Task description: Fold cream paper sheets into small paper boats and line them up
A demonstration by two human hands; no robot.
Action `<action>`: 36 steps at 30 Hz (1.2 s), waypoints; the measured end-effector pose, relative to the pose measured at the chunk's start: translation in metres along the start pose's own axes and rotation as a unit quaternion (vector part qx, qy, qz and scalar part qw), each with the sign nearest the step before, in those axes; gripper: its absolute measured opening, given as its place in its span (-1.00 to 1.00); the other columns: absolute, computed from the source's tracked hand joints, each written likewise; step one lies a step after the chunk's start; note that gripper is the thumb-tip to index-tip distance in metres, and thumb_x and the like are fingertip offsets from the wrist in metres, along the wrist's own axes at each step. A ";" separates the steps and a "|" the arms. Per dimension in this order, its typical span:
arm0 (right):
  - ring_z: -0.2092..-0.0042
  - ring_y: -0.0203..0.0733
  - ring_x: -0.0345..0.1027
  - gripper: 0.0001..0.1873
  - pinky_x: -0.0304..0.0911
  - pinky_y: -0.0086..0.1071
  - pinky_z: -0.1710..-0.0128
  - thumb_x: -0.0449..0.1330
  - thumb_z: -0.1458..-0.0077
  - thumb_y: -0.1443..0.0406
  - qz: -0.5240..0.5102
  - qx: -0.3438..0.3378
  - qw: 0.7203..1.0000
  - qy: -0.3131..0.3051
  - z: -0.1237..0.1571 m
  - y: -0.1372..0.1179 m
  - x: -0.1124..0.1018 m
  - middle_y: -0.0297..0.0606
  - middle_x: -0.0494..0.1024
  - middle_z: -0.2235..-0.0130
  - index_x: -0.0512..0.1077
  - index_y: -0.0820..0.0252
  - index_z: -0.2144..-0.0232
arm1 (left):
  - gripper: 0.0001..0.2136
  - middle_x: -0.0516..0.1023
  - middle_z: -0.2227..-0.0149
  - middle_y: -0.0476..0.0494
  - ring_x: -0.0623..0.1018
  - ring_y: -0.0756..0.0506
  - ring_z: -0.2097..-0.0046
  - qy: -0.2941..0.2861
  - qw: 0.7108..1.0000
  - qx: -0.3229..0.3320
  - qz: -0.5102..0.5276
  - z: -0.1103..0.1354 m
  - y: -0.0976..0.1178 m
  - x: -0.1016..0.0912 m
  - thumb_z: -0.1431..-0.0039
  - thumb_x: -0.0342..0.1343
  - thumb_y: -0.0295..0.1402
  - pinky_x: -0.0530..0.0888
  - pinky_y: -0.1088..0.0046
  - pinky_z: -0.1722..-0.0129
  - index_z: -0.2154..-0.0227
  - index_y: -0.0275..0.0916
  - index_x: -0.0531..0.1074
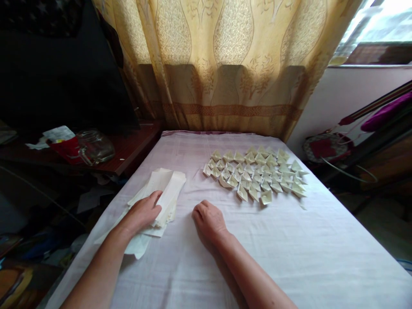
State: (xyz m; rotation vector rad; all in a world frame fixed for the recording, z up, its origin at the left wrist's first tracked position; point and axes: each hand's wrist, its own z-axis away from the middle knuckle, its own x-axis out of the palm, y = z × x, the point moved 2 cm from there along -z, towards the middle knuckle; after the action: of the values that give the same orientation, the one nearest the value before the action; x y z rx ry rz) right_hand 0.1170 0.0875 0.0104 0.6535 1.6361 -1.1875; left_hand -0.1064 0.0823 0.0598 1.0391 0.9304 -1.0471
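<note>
A loose stack of pale paper sheets [169,191] lies on the left part of the cloth-covered surface, its edges uneven and some sheets spread out below. My left hand [144,210] rests on the stack's left side, thumb and forefinger apart; the other fingers are mostly hidden. To the right of the paper, my right hand [208,219] lies on the cloth with its fingers curled in, and nothing shows in it. Beyond it stand several small folded paper boats [247,174], set close together in rows. One boat [266,197] sits at the near edge of the group.
A pale checked cloth [289,249] covers the surface. On the left, a dark wooden shelf [128,150] holds a glass jar [96,148] and a red packet [66,148], beside a large dark screen [61,81]. A gold curtain [222,86] hangs behind. A bag [328,146] stands at right.
</note>
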 end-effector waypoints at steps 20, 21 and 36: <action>0.18 -0.16 0.42 -0.42 0.37 -0.30 0.17 0.08 -0.16 0.37 -0.044 -0.036 0.963 0.263 0.032 0.074 -0.013 -0.15 0.50 0.07 0.25 0.11 -0.24 | -0.68 0.65 0.22 -0.19 0.65 -0.21 0.17 0.009 0.980 0.154 -0.129 0.043 0.118 0.029 -0.33 -0.12 -0.52 0.54 0.31 0.24 0.03 -0.18 0.47; 0.09 -0.11 0.40 -0.45 0.36 -0.23 0.10 0.08 -0.16 0.38 -0.008 -0.060 0.959 0.277 0.039 0.075 -0.014 -0.10 0.47 0.01 0.30 0.10 -0.21 | -0.69 0.65 0.23 -0.19 0.65 -0.22 0.17 0.005 0.979 0.162 -0.124 0.045 0.124 0.036 -0.31 -0.10 -0.54 0.55 0.30 0.24 0.06 -0.18 0.48; 0.08 -0.14 0.49 -0.66 0.44 -0.28 0.06 0.09 -0.12 0.45 -0.116 -0.136 0.963 0.203 0.060 0.080 -0.004 -0.15 0.60 0.13 0.57 0.10 0.15 | -0.44 0.31 -0.30 -0.17 0.26 -0.22 -0.33 -0.011 0.933 0.358 -0.027 0.030 0.091 0.053 -0.07 0.12 -0.54 0.11 -0.01 -0.33 -0.18 -0.12 0.33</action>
State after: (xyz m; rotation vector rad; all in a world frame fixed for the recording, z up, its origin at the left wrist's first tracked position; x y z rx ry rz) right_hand 0.2093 0.0635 -0.0208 0.5642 2.2274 -1.0028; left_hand -0.0020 0.0563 0.0363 1.5971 0.5540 -1.4927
